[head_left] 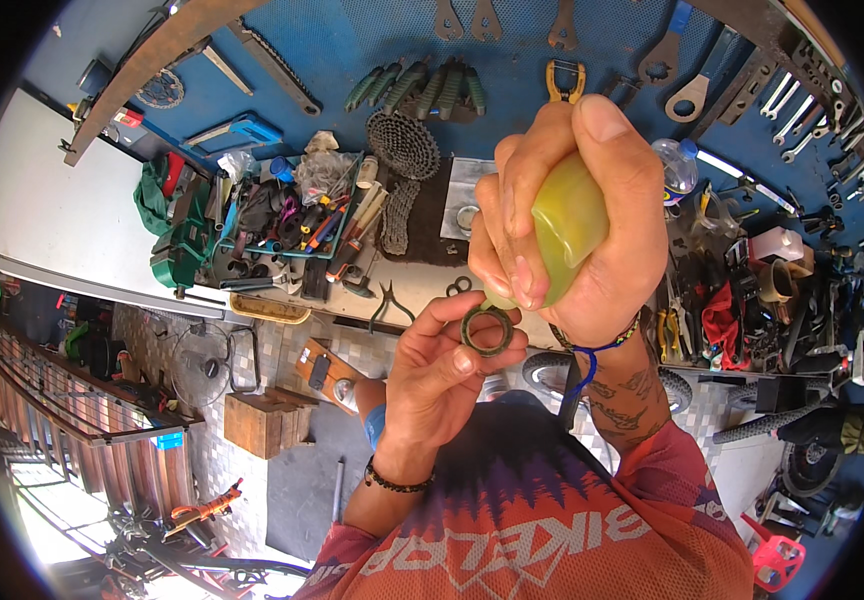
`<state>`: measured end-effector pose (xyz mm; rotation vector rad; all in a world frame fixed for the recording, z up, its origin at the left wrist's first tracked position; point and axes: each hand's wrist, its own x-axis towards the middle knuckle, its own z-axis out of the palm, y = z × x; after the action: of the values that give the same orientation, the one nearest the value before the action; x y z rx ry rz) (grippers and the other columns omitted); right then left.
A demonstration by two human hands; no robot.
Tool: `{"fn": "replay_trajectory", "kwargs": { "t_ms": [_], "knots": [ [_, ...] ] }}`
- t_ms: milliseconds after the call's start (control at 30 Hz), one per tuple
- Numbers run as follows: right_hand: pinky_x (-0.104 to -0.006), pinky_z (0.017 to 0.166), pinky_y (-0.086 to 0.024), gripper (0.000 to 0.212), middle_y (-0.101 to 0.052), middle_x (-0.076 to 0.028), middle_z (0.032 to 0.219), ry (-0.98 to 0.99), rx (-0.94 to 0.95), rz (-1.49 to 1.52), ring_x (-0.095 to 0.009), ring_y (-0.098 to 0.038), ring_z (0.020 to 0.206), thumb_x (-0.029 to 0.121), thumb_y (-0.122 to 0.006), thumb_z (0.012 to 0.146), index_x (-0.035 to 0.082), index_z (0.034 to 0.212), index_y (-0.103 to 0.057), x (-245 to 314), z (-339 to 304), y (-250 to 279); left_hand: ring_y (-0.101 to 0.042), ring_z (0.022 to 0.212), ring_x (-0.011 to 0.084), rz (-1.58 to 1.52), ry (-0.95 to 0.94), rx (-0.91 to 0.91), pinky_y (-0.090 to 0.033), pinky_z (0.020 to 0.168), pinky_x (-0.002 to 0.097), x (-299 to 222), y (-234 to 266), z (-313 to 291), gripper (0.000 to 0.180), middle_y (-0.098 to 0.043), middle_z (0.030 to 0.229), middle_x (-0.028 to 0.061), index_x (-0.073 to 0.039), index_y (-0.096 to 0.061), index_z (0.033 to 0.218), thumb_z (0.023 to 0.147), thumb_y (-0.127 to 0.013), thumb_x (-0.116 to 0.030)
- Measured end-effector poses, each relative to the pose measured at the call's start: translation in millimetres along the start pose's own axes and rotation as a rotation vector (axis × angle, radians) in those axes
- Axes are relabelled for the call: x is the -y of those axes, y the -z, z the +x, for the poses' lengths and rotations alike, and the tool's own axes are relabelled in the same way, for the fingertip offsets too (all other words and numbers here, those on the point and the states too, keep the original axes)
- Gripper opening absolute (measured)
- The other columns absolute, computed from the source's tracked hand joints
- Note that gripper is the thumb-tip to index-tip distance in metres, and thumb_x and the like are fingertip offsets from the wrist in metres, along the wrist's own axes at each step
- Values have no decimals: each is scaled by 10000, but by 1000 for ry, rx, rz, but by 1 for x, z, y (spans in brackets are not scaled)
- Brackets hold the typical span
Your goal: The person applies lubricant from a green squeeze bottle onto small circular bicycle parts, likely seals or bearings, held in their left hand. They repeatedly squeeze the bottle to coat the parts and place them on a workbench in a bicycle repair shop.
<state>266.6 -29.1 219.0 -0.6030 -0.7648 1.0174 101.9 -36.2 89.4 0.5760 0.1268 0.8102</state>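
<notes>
My left hand (430, 375) pinches a dark, greasy-looking metal ring (493, 351), like a bearing, between thumb and fingers, its open middle turned up toward me. Above it my right hand (620, 225) is wrapped round a soft yellow-green squeeze bottle (570, 212). The bottle is tilted down, its narrow end close to the ring's upper edge; my fingers partly hide that end, so I cannot tell whether they touch. On the bench just beyond lie small black rings (460, 286) and black-handled pliers (390, 308).
A teal tray (337, 250) full of tools sits at the bench's left, beside a cassette (402, 145) and a coiled chain (399, 215). Wrenches hang on the blue wall panel (352, 40). Below stand a wooden box (257, 425) and bicycle wheels (549, 375).
</notes>
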Motion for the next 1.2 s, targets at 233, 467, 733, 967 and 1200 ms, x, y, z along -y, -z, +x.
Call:
{"fn": "replay_trajectory", "kwargs": {
  "t_ms": [233, 467, 733, 967, 1200],
  "knots": [
    [-298, 373, -389, 619, -421, -51, 509, 6, 13, -15, -135, -372, 364, 433, -274, 1137, 16, 755, -525, 1, -1, 2, -696, 1214, 362, 3, 2, -11, -572, 1074, 514, -1, -1, -1, 548, -661, 1356, 251, -16, -544, 1455, 965, -771, -109],
    [-296, 377, -382, 613, -411, -49, 511, 3, -5, -62, -134, -385, 373, 422, -276, 1138, 13, 757, -529, 4, -2, 1, -696, 1212, 359, -3, 3, -18, -573, 1074, 514, -1, -3, -1, 552, -665, 1346, 246, -8, -544, 1450, 960, -776, -110],
    [-300, 377, -385, 605, -412, -50, 504, 6, 16, -41, -135, -384, 365, 412, -278, 1138, 15, 757, -528, 4, -4, 4, -695, 1212, 358, -2, 11, -31, -571, 1077, 514, 0, -3, -2, 556, -668, 1340, 237, -7, -543, 1449, 956, -780, -106],
    [-306, 392, -405, 603, -423, -51, 504, -6, 29, -73, -141, -399, 376, 428, -279, 1135, 20, 773, -538, 7, -4, 6, -691, 1216, 357, -8, 13, -24, -571, 1077, 513, -1, -3, -1, 556, -662, 1347, 240, -10, -546, 1450, 954, -781, -103],
    [-304, 475, -455, 568, -454, -15, 564, 140, 128, 126, -148, -437, 448, 460, -290, 1126, 57, 819, -546, 10, 3, 47, -688, 1213, 358, 31, -29, -69, -586, 1050, 490, -7, 10, -7, 563, -635, 1381, 266, -21, -551, 1458, 952, -779, -119]
  ]
}}
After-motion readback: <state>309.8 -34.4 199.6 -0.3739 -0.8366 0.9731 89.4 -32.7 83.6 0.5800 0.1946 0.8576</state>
